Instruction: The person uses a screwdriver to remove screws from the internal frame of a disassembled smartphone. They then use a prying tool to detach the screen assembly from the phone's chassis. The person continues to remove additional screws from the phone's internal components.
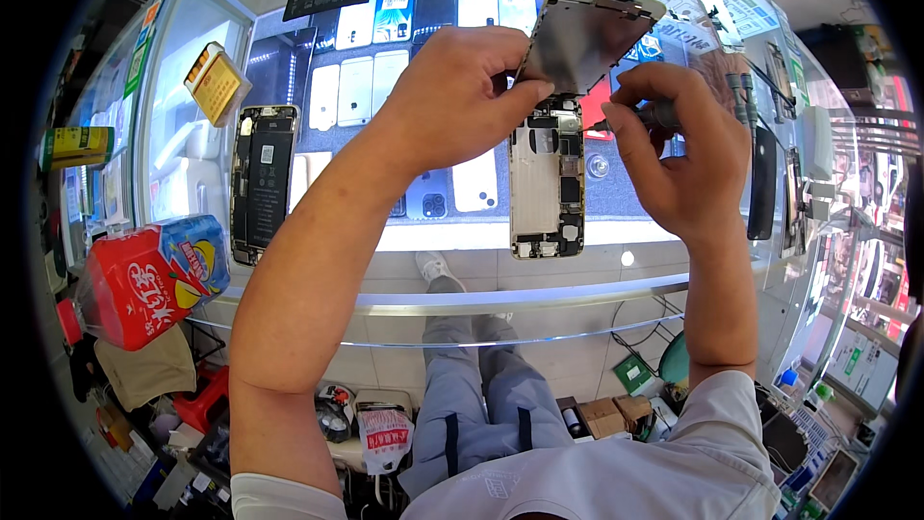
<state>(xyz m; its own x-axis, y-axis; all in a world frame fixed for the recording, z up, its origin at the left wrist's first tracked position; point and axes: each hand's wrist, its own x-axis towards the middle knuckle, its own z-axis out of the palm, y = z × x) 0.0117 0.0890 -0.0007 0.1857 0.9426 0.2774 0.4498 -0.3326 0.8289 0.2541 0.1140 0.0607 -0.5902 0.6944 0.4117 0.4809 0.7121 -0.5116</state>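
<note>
An opened phone body point(535, 183) without a battery lies on the glass counter in front of me. Its lifted screen point(589, 43) tilts up from the far end, the dark inner side facing me. My left hand point(467, 101) pinches the left edge of this screen between thumb and fingers. In my right hand point(688, 149) is a screwdriver point(658, 116), gripped by its dark handle. The tip points left at the upper right part of the phone body, near the joint with the screen; whether it touches a screw is too small to tell.
A second opened phone point(262, 178), battery inside, lies left. Near it are a yellow cigarette pack point(217, 87) and a red drink bottle point(144, 279). More screwdrivers point(743, 101) and a black bar point(762, 183) lie right. Display phones point(356, 91) show beneath the glass; the counter's front edge point(539, 300) is nearest.
</note>
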